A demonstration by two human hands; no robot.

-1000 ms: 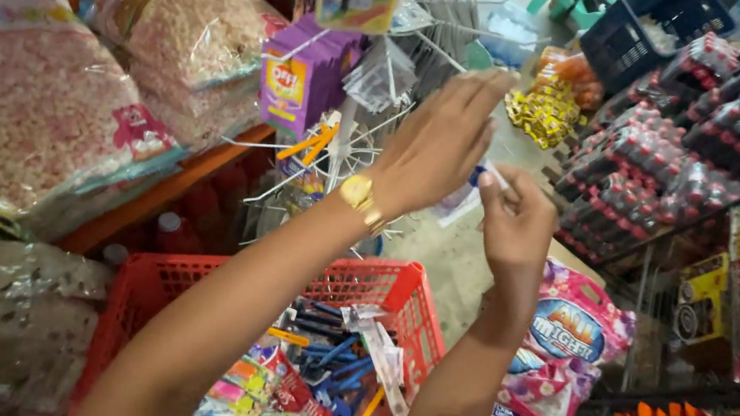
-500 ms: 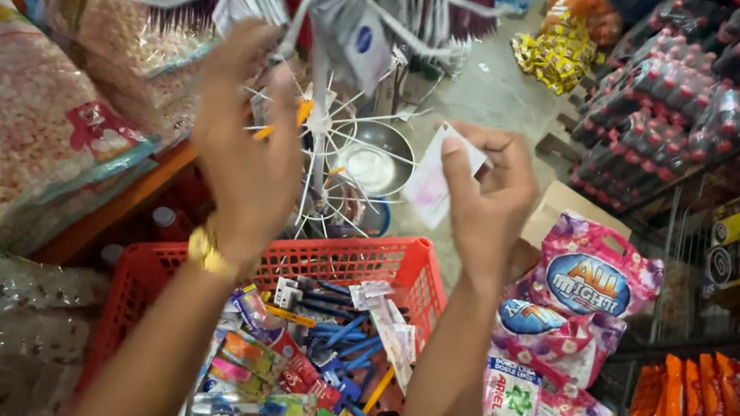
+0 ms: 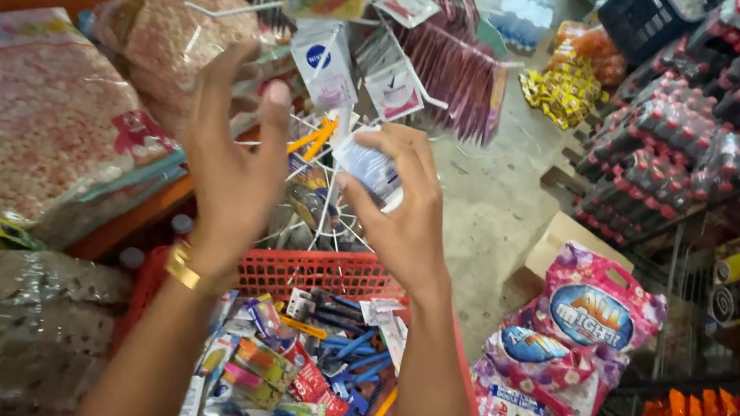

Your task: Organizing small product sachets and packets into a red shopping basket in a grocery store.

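At centre frame, above the red plastic mesh basket (image 3: 320, 274), both hands are raised in front of the white wire hanging rack (image 3: 317, 200).

Right hand (image 3: 404, 209): fingers curled shut around a small white-and-blue sachet (image 3: 374, 169), pinched at its upper edge, held just beside the rack's wire hooks.

Left hand (image 3: 234, 157): open, fingers spread and pointing up, palm towards the rack, holding nothing; gold-coloured wristband (image 3: 182, 267) at the wrist.

Change since half a second ago: the right hand held the sachet out to the right of the rack, well apart from the hooks; it now sits close against them, and the left hand has drawn nearer too. One second ago both hands were together on the sachet, higher up. Judgement: the sachet is being brought to a hook; whether it is yet threaded on cannot be told.

Outward:
- rack carries more white sachets (image 3: 324, 62) and a fringe of purple strip packets (image 3: 457, 63);
- basket below holds blue pens (image 3: 358, 345) and mixed small colourful packets;
- left, large clear bags of pink-and-white snacks (image 3: 17, 123);
- right, pink detergent pouches (image 3: 585, 321) and shelves of dark bottles with red caps (image 3: 688, 140);
- grey concrete floor (image 3: 489, 207) beyond.
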